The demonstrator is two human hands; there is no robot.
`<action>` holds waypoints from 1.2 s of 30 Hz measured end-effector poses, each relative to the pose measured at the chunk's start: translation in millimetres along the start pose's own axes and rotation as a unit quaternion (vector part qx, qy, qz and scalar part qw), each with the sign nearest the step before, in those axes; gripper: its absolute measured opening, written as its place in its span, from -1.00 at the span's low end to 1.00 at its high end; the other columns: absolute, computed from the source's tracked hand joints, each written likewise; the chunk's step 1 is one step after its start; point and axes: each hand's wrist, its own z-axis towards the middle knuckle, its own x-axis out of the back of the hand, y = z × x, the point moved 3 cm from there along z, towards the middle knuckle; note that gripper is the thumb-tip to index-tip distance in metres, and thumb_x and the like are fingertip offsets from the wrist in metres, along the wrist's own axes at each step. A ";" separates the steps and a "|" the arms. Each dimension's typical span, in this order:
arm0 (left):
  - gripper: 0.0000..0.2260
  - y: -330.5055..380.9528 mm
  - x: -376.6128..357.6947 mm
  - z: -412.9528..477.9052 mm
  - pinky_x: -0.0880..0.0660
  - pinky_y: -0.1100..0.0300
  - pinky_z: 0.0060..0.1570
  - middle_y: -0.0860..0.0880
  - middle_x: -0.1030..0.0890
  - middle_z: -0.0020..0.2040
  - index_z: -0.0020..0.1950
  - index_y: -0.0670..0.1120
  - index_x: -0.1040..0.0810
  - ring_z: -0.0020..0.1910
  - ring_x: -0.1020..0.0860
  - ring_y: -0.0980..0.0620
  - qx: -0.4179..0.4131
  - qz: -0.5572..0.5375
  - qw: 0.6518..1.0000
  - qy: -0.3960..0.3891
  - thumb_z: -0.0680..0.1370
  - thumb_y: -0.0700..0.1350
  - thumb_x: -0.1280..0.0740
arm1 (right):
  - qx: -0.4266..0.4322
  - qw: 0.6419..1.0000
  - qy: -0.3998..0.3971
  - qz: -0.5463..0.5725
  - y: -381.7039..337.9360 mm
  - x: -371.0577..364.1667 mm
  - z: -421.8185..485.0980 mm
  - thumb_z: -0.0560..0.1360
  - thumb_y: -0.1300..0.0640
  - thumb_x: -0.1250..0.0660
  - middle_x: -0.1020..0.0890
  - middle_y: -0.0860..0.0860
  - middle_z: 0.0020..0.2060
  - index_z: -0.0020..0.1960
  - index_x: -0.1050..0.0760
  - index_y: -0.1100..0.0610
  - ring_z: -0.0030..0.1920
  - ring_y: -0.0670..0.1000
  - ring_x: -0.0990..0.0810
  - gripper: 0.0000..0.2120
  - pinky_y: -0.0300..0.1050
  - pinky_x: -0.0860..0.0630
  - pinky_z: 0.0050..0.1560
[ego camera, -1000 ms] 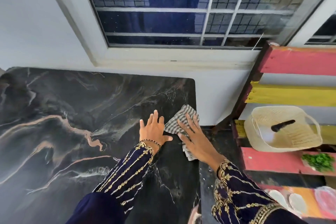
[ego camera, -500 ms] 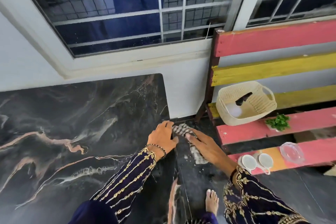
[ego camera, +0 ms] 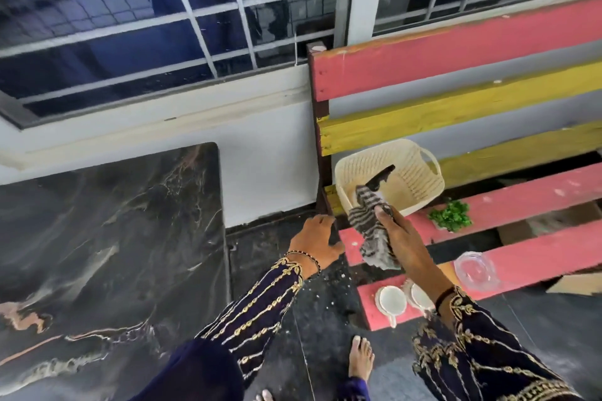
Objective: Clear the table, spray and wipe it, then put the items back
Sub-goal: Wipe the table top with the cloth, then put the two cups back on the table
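The checked cloth (ego camera: pixel 371 231), which a second ago was pressed flat on the right end of the dark marbled table (ego camera: pixel 107 238), is now lifted clear of it and held bunched in the right hand (ego camera: pixel 402 247), clenched around it, over the front rim of the cream basket (ego camera: pixel 389 174). The cloth's upper end is seen just at the black-nozzled spray bottle (ego camera: pixel 379 180) lying inside the basket. The left hand (ego camera: pixel 314 242), earlier spread on the tabletop, is now carried off the table's right edge and hangs empty with curled fingers over the dark floor (ego camera: pixel 260 257), close to the end post of the painted bench (ego camera: pixel 456 75).

The tabletop is left bare. A narrow strip of floor is kept open between the table's right edge and the bench. On the bench slats, a green sprig (ego camera: pixel 451 215) is set just right of the basket, with two white cups (ego camera: pixel 392 301) and a clear lid (ego camera: pixel 475 270) lower down, near the front edge.
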 end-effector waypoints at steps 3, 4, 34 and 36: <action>-0.50 19.3 -18.5 35.2 -0.33 0.02 0.39 -0.10 -0.35 0.43 0.42 -0.13 -0.37 0.45 -0.28 -0.08 0.001 0.002 1.000 -0.017 0.53 0.03 -0.32 | -0.013 1.000 0.024 0.004 2.0 39.5 42.4 0.63 -0.04 -0.32 -0.73 -0.05 -0.04 0.09 -0.62 -0.03 -0.05 -0.08 -0.68 -0.86 -0.07 -0.51 0.17; -0.52 23.3 -23.9 43.4 -0.33 0.03 0.39 -0.10 -0.36 0.42 0.40 -0.13 -0.39 0.45 -0.28 -0.07 0.002 -0.001 1.000 -0.024 0.53 0.01 -0.32 | -0.017 0.999 0.029 0.008 2.2 50.1 56.3 0.62 -0.03 -0.35 -0.74 -0.01 -0.03 0.04 -0.63 -0.05 -0.03 0.01 -0.70 -0.89 -0.01 -0.54 0.18; -0.59 28.8 -175.1 60.8 -0.48 -0.04 0.24 -0.18 -0.52 0.30 0.42 -0.13 -0.36 0.28 -0.51 -0.17 0.092 0.002 0.979 -0.181 0.58 -0.07 -0.26 | -0.043 0.988 -0.013 -0.149 94.8 97.5 84.3 0.48 0.15 -0.45 -0.72 0.06 -0.06 0.03 -0.59 0.02 -0.04 0.09 -0.69 -0.86 -0.10 -0.62 0.10; -0.60 27.5 -188.9 58.6 -0.52 -0.07 0.18 -0.19 -0.57 0.25 0.39 -0.10 -0.38 0.23 -0.55 -0.20 0.093 0.016 0.977 -0.191 0.57 -0.05 -0.26 | -0.069 0.975 -0.048 -0.204 127.0 94.6 65.3 0.47 0.28 -0.48 -0.71 0.11 0.05 0.16 -0.58 0.14 0.07 0.09 -0.67 -0.72 -0.34 -0.53 0.08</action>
